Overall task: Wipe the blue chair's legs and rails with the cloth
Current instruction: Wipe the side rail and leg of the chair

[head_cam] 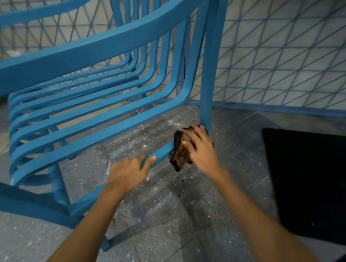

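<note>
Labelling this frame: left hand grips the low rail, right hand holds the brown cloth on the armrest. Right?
Not the armrest. In the head view the right hand holds the brown cloth low down, where the low rail meets the leg. The left hand grips the low rail as stated.

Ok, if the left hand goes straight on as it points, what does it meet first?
Probably the cloth, held on the rail by the right hand; depth is unclear.

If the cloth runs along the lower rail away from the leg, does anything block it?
Yes: the left hand grips that lower rail close beside the cloth, which the right hand holds where rail meets leg. Nothing else shows on the rail.
</note>
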A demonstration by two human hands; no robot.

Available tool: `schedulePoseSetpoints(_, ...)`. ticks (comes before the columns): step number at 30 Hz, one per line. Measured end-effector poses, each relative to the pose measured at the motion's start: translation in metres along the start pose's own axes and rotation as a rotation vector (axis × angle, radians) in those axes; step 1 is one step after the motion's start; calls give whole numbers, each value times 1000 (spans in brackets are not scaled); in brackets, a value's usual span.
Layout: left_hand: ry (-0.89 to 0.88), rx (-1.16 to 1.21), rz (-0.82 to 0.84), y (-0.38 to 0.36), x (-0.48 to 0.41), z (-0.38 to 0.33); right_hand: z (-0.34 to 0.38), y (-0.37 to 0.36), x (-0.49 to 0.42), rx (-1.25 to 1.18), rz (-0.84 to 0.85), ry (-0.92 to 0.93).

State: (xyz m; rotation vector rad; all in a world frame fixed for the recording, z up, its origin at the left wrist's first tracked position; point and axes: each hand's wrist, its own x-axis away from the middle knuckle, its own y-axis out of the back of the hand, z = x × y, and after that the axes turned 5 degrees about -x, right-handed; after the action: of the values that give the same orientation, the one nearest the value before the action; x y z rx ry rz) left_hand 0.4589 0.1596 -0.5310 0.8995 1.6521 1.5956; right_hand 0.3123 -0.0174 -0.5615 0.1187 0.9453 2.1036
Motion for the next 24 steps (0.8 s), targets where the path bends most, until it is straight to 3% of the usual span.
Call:
schedulePoseSetpoints(5, -10, -52, -61, -1, 1, -1, 36, -40, 35, -154, -107, -114)
schedulePoseSetpoints(10, -5, -102, -65, 2, -1, -6, 48, -19, -16, 158, -95, 17)
schedulePoseSetpoints(14, -7, -80, -56, 3, 0, -6, 51, 2, -62, 270, -69, 143)
schedulePoseSetpoints(16, -17, -82, -62, 3, -1, -6, 46, 2, -76, 352, 64, 169)
schedulePoseSetpoints(18, -19, -71, -56, 3, 0, -7, 37, 2, -77, 437, 298, 81)
schedulePoseSetpoints(19, -20, -60, -51, 2, 0, -7, 31, 3, -74, 440, 336, 44)
schedulePoseSetpoints(24, -9, -23, -41, 1, 0, -2, 7, -3, -50, 396, 77, 198)
